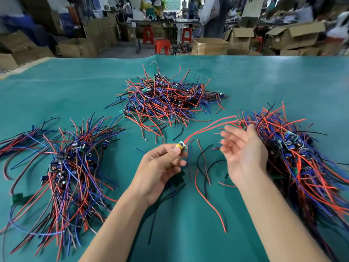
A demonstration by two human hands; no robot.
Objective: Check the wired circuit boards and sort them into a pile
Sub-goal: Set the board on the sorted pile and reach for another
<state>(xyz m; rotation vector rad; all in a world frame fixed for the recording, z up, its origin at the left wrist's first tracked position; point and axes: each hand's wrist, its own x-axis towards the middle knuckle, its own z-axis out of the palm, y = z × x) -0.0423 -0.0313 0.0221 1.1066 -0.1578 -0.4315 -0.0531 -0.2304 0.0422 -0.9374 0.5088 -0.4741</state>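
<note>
My left hand (160, 167) pinches a small wired circuit board (181, 145) between thumb and fingers, above the middle of the green table mat (56, 95). Its red wires trail up and right toward the right pile; black and red leads hang below it. My right hand (243, 156) is held palm-in with fingers spread, holding nothing, beside the right pile of wired boards (302, 159). A second pile (69, 163) lies at the left with wires fanned out. A third, tangled pile (168, 97) sits further back in the centre.
A loose green board (18, 197) lies at the left edge of the mat. Beyond the table's far edge stand cardboard boxes (209, 46), red plastic stools (162, 46) and other workbenches with people standing.
</note>
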